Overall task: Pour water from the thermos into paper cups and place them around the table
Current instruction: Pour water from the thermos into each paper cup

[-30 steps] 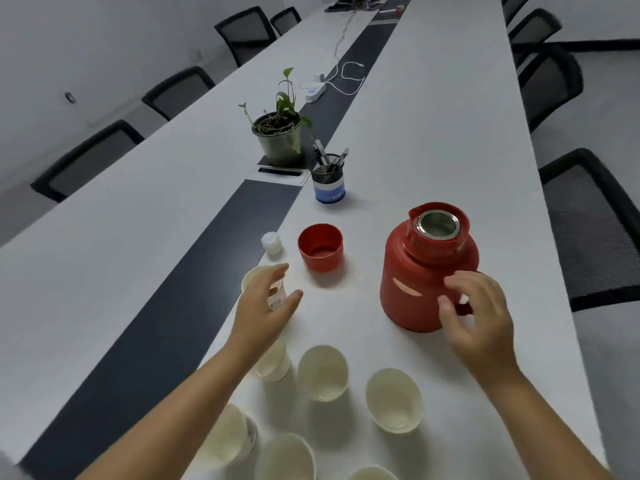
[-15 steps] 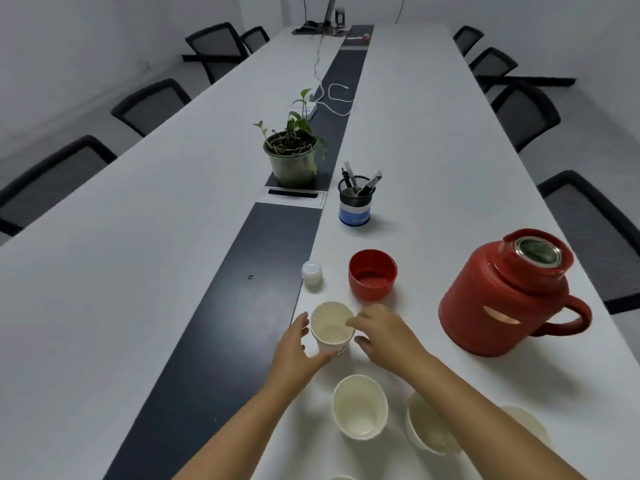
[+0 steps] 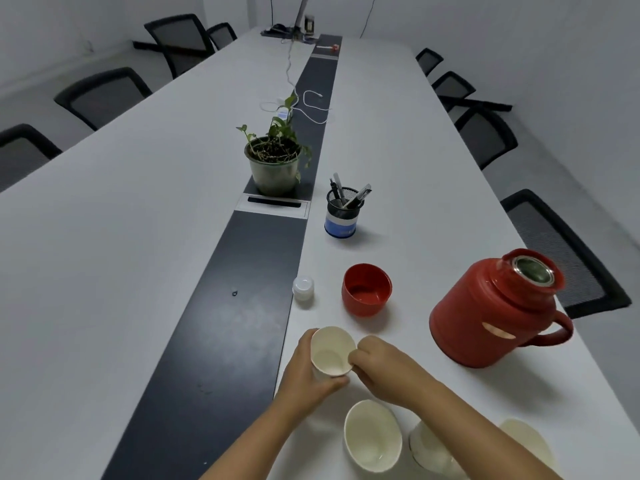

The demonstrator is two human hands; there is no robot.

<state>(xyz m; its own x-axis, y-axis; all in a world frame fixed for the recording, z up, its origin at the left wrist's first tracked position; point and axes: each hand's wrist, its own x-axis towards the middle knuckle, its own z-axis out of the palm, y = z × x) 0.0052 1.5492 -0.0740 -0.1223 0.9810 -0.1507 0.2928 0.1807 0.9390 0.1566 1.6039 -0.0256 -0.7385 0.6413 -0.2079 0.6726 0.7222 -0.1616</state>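
Note:
A white paper cup [image 3: 331,352] is held just above the long white table [image 3: 138,258], tipped towards me so its inside shows. My left hand [image 3: 304,372] wraps round its left side and bottom. My right hand [image 3: 375,367] pinches its right rim. The red thermos [image 3: 491,313] stands open to the right, handle facing right, untouched. Its red lid cup [image 3: 366,289] sits upturned beside a small white stopper [image 3: 303,288]. Three more paper cups [image 3: 372,434] stand near me, partly hidden by my right forearm.
A potted plant [image 3: 275,164] and a pen holder [image 3: 342,213] stand farther along the dark centre strip [image 3: 249,289]. White cables [image 3: 311,109] lie beyond. Black office chairs [image 3: 561,244] line both long sides of the table.
My right hand left the thermos and came across to the cup that my left hand holds. The view swung left, so the thermos now sits farther right.

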